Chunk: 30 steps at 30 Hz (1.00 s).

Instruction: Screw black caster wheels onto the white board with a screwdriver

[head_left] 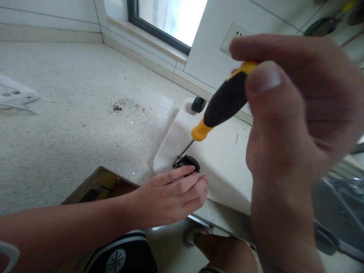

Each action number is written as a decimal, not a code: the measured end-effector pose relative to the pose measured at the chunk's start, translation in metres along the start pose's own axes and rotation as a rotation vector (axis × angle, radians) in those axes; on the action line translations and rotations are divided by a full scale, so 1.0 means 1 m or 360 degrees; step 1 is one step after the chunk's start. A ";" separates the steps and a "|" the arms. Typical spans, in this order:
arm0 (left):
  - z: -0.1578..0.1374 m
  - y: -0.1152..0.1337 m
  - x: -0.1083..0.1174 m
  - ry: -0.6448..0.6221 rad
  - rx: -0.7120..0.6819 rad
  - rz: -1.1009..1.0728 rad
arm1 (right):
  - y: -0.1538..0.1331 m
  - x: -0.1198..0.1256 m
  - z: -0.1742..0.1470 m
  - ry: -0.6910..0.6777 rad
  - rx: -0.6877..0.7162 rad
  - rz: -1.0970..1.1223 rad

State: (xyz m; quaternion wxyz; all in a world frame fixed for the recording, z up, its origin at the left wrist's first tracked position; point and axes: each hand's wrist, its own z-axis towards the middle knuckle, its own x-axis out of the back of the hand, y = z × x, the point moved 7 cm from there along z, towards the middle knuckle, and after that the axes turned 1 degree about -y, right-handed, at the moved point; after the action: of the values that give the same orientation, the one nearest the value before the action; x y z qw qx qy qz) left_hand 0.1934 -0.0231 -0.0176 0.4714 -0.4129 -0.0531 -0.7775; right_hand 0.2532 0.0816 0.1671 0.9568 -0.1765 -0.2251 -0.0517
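My right hand fills the right side, close to the camera, and grips a screwdriver with a black and yellow handle. Its thin metal shaft slants down-left, and the tip meets a small black foot on the near corner of a white board-like piece lying on the counter. My left hand reaches in from the lower left, its fingertips resting on that black foot and the board's edge. A second black foot sits at the board's far corner.
The speckled stone counter stretches left, with a dark smudge and a white plastic object at the far left edge. A window and tiled wall with a socket stand behind. Below the counter edge show an open drawer and a shoe.
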 end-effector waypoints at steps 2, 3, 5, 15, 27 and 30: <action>0.000 -0.001 0.000 0.0010 0.0022 -0.0003 | 0.009 0.001 0.003 0.0009 0.0059 0.0024; 0.000 -0.001 0.000 0.0016 0.0033 -0.0006 | 0.012 0.001 0.004 0.0007 0.0161 0.0057; 0.000 -0.001 0.000 0.0016 0.0026 -0.0009 | 0.021 0.003 0.006 -0.0018 0.0286 0.0149; -0.001 0.000 -0.001 0.0011 0.0032 -0.0013 | 0.007 -0.005 0.004 0.0056 0.0246 0.0169; -0.001 0.000 0.000 0.0020 0.0041 -0.0008 | 0.002 -0.006 -0.003 0.0033 0.0060 0.0235; 0.000 0.000 0.000 0.0014 0.0042 -0.0007 | 0.007 -0.008 -0.001 0.0045 0.0067 0.0271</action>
State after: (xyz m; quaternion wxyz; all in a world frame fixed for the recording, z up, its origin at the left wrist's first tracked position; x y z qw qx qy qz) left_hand 0.1930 -0.0236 -0.0176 0.4752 -0.4031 -0.0621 -0.7796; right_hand 0.2475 0.0876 0.1607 0.9643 -0.1742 -0.1968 0.0320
